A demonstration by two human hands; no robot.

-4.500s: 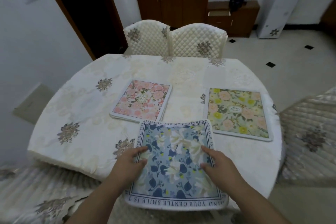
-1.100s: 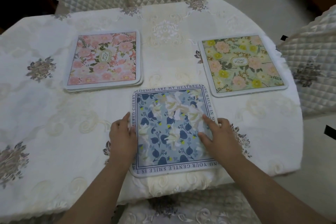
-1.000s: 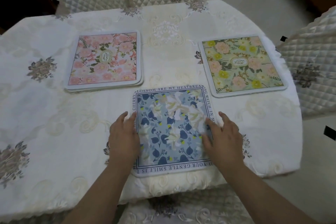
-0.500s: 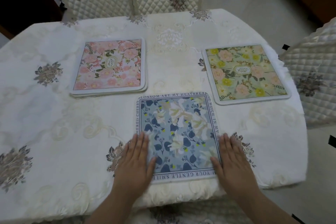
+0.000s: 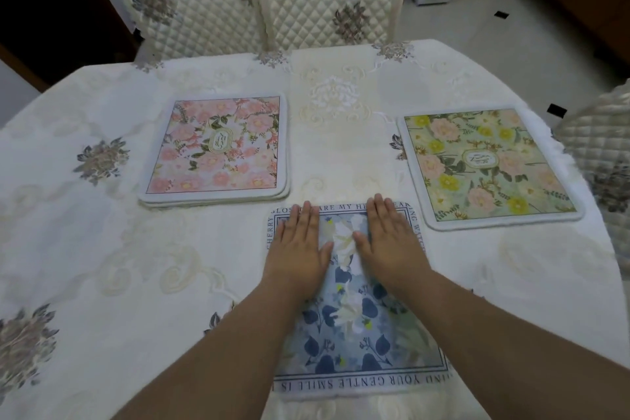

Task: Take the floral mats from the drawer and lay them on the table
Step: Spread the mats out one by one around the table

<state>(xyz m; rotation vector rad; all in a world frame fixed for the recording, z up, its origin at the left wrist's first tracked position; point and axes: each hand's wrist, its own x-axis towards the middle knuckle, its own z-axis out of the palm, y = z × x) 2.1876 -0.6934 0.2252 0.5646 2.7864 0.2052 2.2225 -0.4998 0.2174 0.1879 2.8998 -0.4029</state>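
Blue mat point(image 5: 354, 314): floral print with a lettered border, lying flat at the near edge of the table point(image 5: 102, 266), its front edge close to the drop of the cloth. Left hand point(image 5: 300, 249) and right hand point(image 5: 388, 245): both spread flat, palms down on the far half of the mat, fingers together and pointing away; neither grasps anything, they only press.

Pink mat point(image 5: 218, 147): far left, apparently the top of a small stack, to judge by the layered edges. Yellow-green mat point(image 5: 487, 164): far right, single, near the table's right rim. Two padded chairs point(image 5: 327, 3) stand behind the table.

Step in hand, as judged: smoothing and seating the blue mat. To do it well, sweep the palms outward from the centre toward the corners with light, even pressure, so that the tablecloth beneath does not ruck. Nudge the mat slightly away from the near edge so that it does not overhang, and square its lettered border with the two neighbours.
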